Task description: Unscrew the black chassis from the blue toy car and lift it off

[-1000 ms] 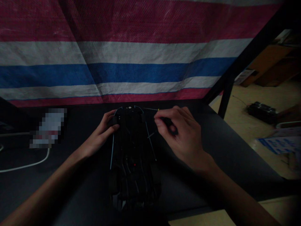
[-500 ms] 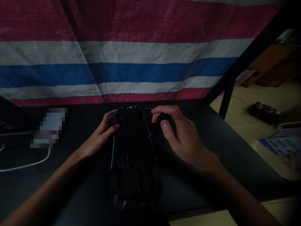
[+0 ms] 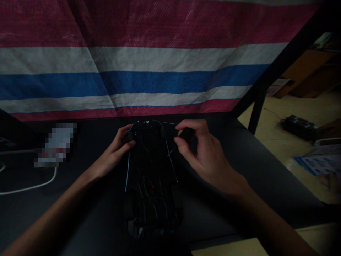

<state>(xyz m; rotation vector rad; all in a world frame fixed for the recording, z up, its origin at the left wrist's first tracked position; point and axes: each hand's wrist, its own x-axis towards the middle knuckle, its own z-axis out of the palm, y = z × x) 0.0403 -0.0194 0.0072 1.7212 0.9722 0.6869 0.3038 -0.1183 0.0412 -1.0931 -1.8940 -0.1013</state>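
A dark toy car lies upside down on the black table, its underside facing up and thin light-blue lines along its edges. My left hand is closed on the car's far left corner at a wheel, thumb on the underside. In my right hand is a screwdriver, its black handle pinched between thumb and fingers. The thin shaft slants down left to the car's right edge; in the dark I cannot tell what the tip touches.
A blurred-out phone-like object with a white cable lies left on the table. Behind hangs a striped red, white and blue sheet. A black frame post stands at the right, with boxes on the floor beyond.
The fingers of my right hand have shifted on the screwdriver handle, the thumb moving left and closing on it. My left hand and the toy car stay put.
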